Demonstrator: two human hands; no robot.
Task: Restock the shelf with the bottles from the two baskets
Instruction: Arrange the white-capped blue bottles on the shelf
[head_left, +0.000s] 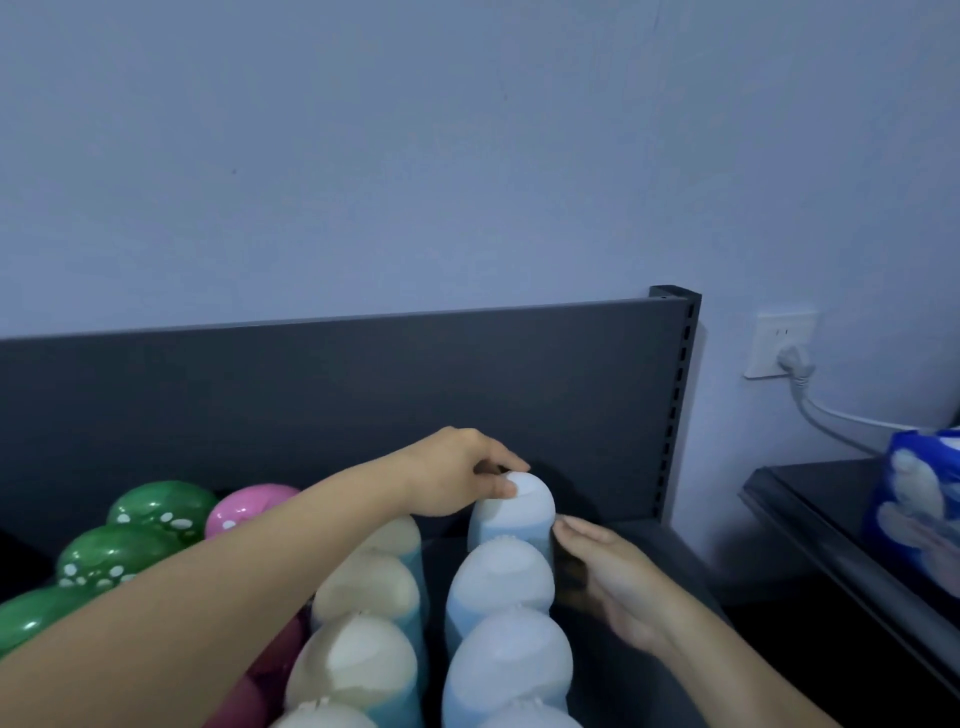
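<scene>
- Nearest you: row of pale-blue-capped bottles (506, 670) running front to back on the dark shelf (660, 551), upright, caps touching one another.
- Just left of that row: cream-capped bottles (353, 660) with teal bodies, same front-to-back line, narrow gap between the two rows.
- Further left, under your forearm: dark magenta bottles (275, 660), mostly hidden.
- Far left: green bottles (117, 556) with white paw-print marks, in a line going back; one pink bottle (249, 506) at the back beside the rearmost green one.
- Your right hand (618, 587) is on the right side of the blue row, fingers loosely curled, fingertips at the side of the rearmost bottle. Blurred; can't tell if it's actually gripping anything.
- Your left hand (457, 475) reaches across over the cream row; thumb and fingers pinch the top of the rearmost blue-capped bottle (519, 506).
- That bottle stands upright at the back of the blue row, touching the bottle in front of it, close to the shelf's back panel (311, 395).
- Right of the shelf: black table (841, 525) with a blue-and-white package (919, 499) on it.
- Behind: pale wall (415, 156), white outlet (782, 343) with a plug and cable in it.
</scene>
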